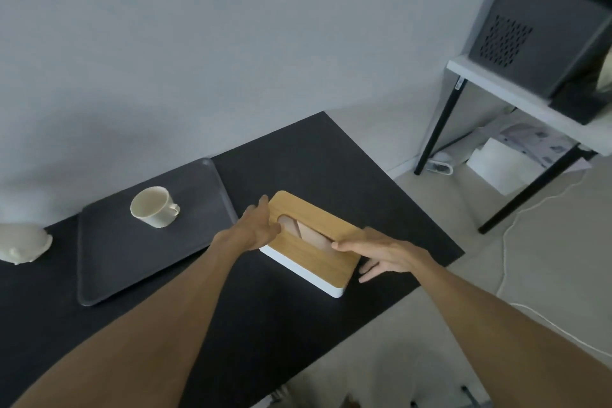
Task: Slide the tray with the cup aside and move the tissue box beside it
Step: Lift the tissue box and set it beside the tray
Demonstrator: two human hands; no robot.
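A tissue box (313, 263) with a wooden lid and a white base sits near the middle of the black table (298, 156). My left hand (255, 228) presses against its left side, thumb on the lid by the slot. My right hand (387, 255) clasps its right side, thumb on the lid and fingers down past the edge. To the left lies a dark tray (99, 275) with a cream cup (154, 207) standing upright in its far half. The tray's right rim is a short gap from the box.
A white rounded object (23, 247) rests at the table's left end. The wall runs right behind the table. To the right stands a white side table (530, 103) carrying a dark appliance (546, 26), with papers beneath and a white cable (506, 242) on the floor.
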